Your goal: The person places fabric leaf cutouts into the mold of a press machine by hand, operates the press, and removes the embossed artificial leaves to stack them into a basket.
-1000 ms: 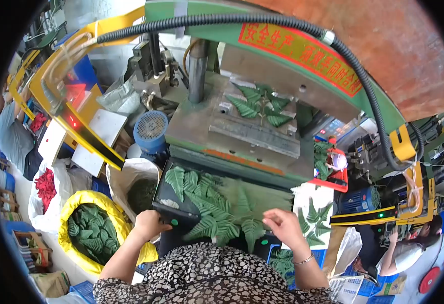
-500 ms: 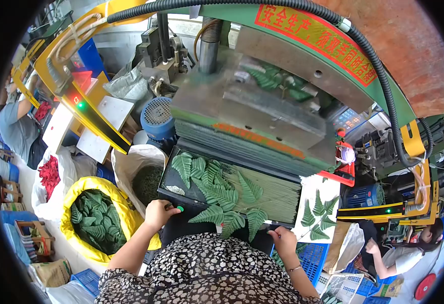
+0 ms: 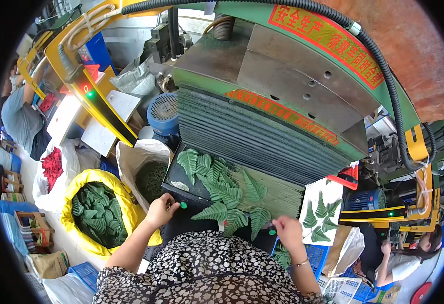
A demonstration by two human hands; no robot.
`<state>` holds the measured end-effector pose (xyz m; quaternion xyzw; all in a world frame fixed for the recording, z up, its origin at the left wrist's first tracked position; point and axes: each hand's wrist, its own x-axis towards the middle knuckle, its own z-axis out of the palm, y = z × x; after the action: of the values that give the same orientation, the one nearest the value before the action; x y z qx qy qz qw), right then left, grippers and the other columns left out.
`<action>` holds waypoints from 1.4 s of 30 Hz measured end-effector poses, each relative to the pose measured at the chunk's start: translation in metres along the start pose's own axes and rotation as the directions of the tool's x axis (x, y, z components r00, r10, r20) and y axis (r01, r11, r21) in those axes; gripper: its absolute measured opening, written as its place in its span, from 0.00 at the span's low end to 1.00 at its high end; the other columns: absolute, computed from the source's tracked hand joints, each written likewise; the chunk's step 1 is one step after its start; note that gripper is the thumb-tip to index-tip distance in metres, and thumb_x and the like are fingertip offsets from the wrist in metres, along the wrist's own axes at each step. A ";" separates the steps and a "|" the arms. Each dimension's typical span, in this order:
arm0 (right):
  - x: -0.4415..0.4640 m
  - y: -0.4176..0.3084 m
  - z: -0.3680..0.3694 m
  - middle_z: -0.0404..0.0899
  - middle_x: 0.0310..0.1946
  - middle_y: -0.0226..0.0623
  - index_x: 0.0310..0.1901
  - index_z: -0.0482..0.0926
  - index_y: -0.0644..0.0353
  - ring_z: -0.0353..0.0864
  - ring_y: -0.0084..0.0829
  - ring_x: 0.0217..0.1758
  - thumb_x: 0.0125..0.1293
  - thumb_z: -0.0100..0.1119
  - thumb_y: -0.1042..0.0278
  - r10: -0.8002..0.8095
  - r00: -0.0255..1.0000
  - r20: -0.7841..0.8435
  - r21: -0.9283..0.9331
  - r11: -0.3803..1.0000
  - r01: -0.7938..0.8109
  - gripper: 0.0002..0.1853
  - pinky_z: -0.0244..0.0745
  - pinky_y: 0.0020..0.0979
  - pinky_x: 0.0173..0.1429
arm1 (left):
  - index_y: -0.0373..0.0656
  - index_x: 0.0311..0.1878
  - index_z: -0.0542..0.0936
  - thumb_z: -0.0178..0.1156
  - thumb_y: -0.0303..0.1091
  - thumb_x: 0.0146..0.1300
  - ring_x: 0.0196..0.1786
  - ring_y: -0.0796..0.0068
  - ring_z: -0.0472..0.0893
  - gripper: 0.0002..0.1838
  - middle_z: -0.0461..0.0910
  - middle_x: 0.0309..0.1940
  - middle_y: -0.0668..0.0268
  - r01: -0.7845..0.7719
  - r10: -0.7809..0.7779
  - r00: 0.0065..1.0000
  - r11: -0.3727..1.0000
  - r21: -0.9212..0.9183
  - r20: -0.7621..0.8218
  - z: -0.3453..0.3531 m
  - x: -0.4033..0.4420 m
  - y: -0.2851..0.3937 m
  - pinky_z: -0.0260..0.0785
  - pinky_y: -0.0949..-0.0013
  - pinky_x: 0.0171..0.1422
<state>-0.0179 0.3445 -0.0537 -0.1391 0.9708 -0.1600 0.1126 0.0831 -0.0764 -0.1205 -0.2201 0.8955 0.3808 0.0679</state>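
Observation:
My left hand (image 3: pixel 162 210) is closed at the front edge of the black tray (image 3: pixel 174 178), beside a green button (image 3: pixel 183 205); what its curled fingers hold, if anything, is hidden. Near the other green button (image 3: pixel 272 232) is my right hand (image 3: pixel 287 231), blurred, with its fingers not clear. Between my hands, green fern leaves (image 3: pixel 225 193) lie across the tray on a layer of thin pale stems (image 3: pixel 280 195). Above them the press (image 3: pixel 262 121) has its lower block raised against the upper plate, and the leaf between the plates is hidden.
A yellow-rimmed sack (image 3: pixel 72 202) of leaves and a white sack (image 3: pixel 130 159) stand left. A white board (image 3: pixel 308 195) with a fern leaf lies right. Yellow-black bars (image 3: pixel 111 117) flank the press. Co-workers sit at far left (image 3: pixel 19 119) and far right (image 3: pixel 398 263).
The press block has risen and its gap has closed over the leaf. My right hand went down to the button area, then lifted slightly. My left hand remains by its button.

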 end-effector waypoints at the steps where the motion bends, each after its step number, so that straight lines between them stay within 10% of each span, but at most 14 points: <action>1: 0.020 -0.015 -0.002 0.83 0.28 0.42 0.32 0.81 0.57 0.81 0.49 0.29 0.64 0.63 0.61 -0.134 0.980 -0.149 0.113 0.982 0.151 0.09 0.76 0.44 0.33 | 0.37 0.39 0.82 0.65 0.43 0.64 0.32 0.54 0.82 0.15 0.82 0.28 0.54 0.006 -0.008 1.000 0.997 -0.083 -0.016 0.000 -0.001 -0.002 0.74 0.61 0.40; 4: 0.077 -0.077 -0.003 0.84 0.34 0.43 0.39 0.83 0.57 0.83 0.47 0.31 0.65 0.63 0.63 -0.284 0.938 -0.199 0.338 0.878 0.338 0.08 0.78 0.42 0.37 | 0.37 0.42 0.80 0.59 0.38 0.69 0.35 0.52 0.83 0.12 0.83 0.31 0.53 -0.108 0.107 0.993 0.994 -0.025 -0.055 -0.002 0.004 -0.005 0.74 0.59 0.43; 8: 0.145 -0.127 0.033 0.83 0.33 0.41 0.38 0.83 0.54 0.84 0.45 0.34 0.65 0.60 0.65 -0.385 0.892 -0.239 -0.028 0.921 0.390 0.05 0.79 0.45 0.39 | 0.37 0.44 0.79 0.53 0.35 0.73 0.37 0.50 0.83 0.11 0.83 0.34 0.52 -0.169 0.155 0.980 0.980 -0.105 -0.128 -0.007 0.001 0.007 0.74 0.57 0.45; 17: 0.154 -0.138 0.030 0.81 0.35 0.41 0.32 0.79 0.57 0.83 0.48 0.34 0.66 0.59 0.67 -0.344 0.921 -0.185 -0.009 0.937 0.348 0.06 0.79 0.45 0.37 | 0.36 0.43 0.79 0.51 0.33 0.73 0.32 0.59 0.82 0.11 0.81 0.28 0.54 -0.117 0.081 0.980 0.973 -0.201 -0.180 -0.011 -0.003 0.019 0.73 0.61 0.40; 24: 0.105 -0.140 -0.129 0.81 0.33 0.36 0.42 0.79 0.61 0.80 0.22 0.28 0.66 0.64 0.75 -0.330 0.589 -0.738 0.129 0.787 0.603 0.05 0.77 0.25 0.30 | 0.36 0.42 0.80 0.52 0.33 0.73 0.28 0.69 0.79 0.11 0.79 0.25 0.59 0.002 -0.060 0.980 0.958 -0.287 -0.192 -0.027 0.002 0.025 0.71 0.67 0.37; 26: 0.085 -0.136 -0.173 0.83 0.36 0.40 0.44 0.78 0.64 0.80 0.21 0.29 0.69 0.61 0.74 -0.012 0.557 -0.830 0.460 0.550 0.697 0.06 0.79 0.23 0.30 | 0.36 0.42 0.81 0.53 0.33 0.73 0.28 0.70 0.78 0.11 0.79 0.24 0.60 -0.039 -0.030 0.973 0.957 -0.287 -0.229 -0.027 0.008 0.018 0.70 0.67 0.37; 32: 0.077 -0.078 -0.242 0.82 0.42 0.43 0.45 0.76 0.66 0.83 0.25 0.37 0.72 0.58 0.72 0.326 0.185 -0.927 0.280 0.273 0.920 0.07 0.82 0.24 0.42 | 0.37 0.43 0.83 0.54 0.34 0.72 0.28 0.74 0.76 0.11 0.78 0.23 0.62 -0.194 0.062 0.878 0.953 -0.234 -0.474 -0.023 0.024 0.001 0.70 0.69 0.38; 41: 0.066 -0.088 -0.226 0.81 0.45 0.42 0.47 0.74 0.66 0.82 0.30 0.43 0.74 0.55 0.73 0.450 -0.005 -0.893 0.210 0.426 0.880 0.06 0.82 0.26 0.45 | 0.35 0.42 0.83 0.54 0.35 0.72 0.29 0.72 0.79 0.13 0.79 0.25 0.60 -0.076 -0.079 0.891 0.944 -0.320 -0.447 -0.028 0.023 0.003 0.70 0.69 0.38; 42: 0.054 -0.097 -0.217 0.81 0.44 0.42 0.45 0.74 0.66 0.83 0.31 0.42 0.73 0.56 0.72 0.189 -0.094 -0.977 0.003 0.455 0.890 0.06 0.82 0.26 0.44 | 0.35 0.42 0.83 0.54 0.35 0.72 0.29 0.72 0.79 0.13 0.79 0.25 0.60 -0.078 -0.079 0.890 0.944 -0.321 -0.450 -0.027 0.024 0.001 0.70 0.69 0.38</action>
<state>-0.1028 0.3008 0.1707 -0.2399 0.4846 -0.6098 -0.5795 0.0623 -0.1034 -0.1084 -0.3119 0.8094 0.4630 -0.1822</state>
